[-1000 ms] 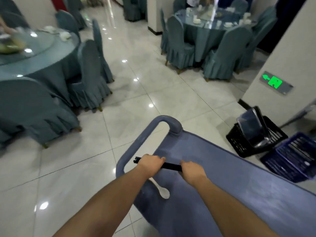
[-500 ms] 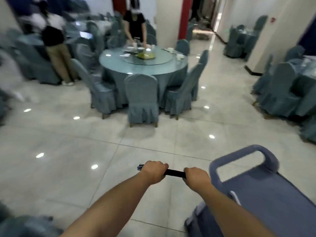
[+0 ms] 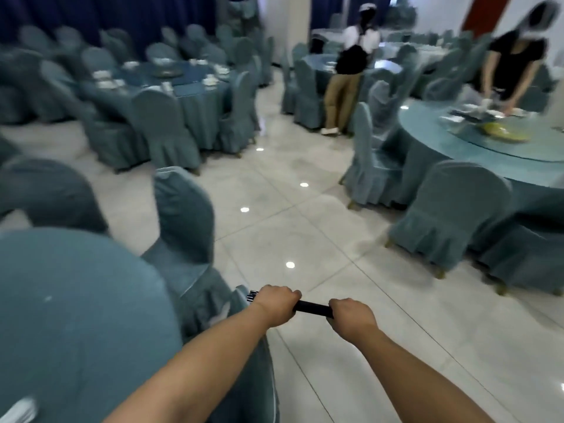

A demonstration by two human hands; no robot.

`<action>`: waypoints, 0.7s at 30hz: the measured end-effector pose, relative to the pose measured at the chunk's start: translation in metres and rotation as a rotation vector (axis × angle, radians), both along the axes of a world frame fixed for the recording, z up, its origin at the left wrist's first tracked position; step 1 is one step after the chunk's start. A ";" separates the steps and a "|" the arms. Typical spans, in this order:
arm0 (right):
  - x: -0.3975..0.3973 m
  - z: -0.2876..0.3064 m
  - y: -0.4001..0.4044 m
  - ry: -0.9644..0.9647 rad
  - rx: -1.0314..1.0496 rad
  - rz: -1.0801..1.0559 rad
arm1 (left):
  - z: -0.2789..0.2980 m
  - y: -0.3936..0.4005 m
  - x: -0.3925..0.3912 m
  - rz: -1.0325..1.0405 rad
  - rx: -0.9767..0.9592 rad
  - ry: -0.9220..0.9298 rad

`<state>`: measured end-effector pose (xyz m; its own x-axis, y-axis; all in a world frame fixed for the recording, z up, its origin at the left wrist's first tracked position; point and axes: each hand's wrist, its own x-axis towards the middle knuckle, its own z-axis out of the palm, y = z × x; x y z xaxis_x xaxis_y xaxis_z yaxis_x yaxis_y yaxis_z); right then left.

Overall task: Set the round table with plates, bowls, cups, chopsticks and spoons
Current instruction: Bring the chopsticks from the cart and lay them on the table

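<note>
Both hands grip a black bundle of chopsticks [image 3: 311, 308] level over the tiled floor [image 3: 305, 227]: left hand [image 3: 276, 303] near its left end, right hand [image 3: 351, 315] at its right end. A covered chair [image 3: 183, 215] stands at left, a round bench [image 3: 476, 148] at right, where a person [image 3: 515, 62] leans.

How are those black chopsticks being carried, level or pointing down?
Roughly level. The black chopsticks run sideways between the left hand and right hand, each gripping one end above the floor.
</note>
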<state>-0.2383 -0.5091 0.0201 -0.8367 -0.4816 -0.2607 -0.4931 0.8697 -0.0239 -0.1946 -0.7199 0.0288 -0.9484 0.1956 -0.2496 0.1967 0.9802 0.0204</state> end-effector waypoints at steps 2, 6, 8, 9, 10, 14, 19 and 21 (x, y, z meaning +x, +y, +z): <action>-0.005 -0.002 -0.038 -0.015 -0.011 0.110 | 0.000 -0.029 0.018 0.117 -0.026 -0.023; -0.010 -0.004 -0.113 -0.021 -0.027 0.343 | 0.005 -0.086 0.057 0.361 -0.020 -0.034; -0.004 -0.007 -0.150 -0.035 -0.019 0.450 | 0.004 -0.111 0.082 0.473 -0.025 -0.039; 0.002 -0.009 -0.168 -0.049 -0.006 0.501 | 0.002 -0.123 0.097 0.533 -0.028 -0.045; 0.007 -0.012 -0.186 -0.056 0.009 0.551 | -0.001 -0.134 0.112 0.597 -0.031 -0.049; 0.037 -0.020 -0.255 -0.067 -0.002 0.710 | -0.015 -0.176 0.179 0.806 -0.089 -0.028; 0.088 -0.031 -0.315 -0.102 0.060 0.819 | -0.027 -0.210 0.267 1.064 -0.100 -0.010; 0.110 -0.035 -0.339 -0.103 0.089 0.851 | -0.034 -0.222 0.302 1.168 -0.082 0.006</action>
<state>-0.1284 -0.8476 -0.0149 -0.1705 -0.9082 -0.3822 -0.9770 0.2061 -0.0540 0.1072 -0.9419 -0.0048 -0.5424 -0.8118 -0.2163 -0.8244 0.5638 -0.0490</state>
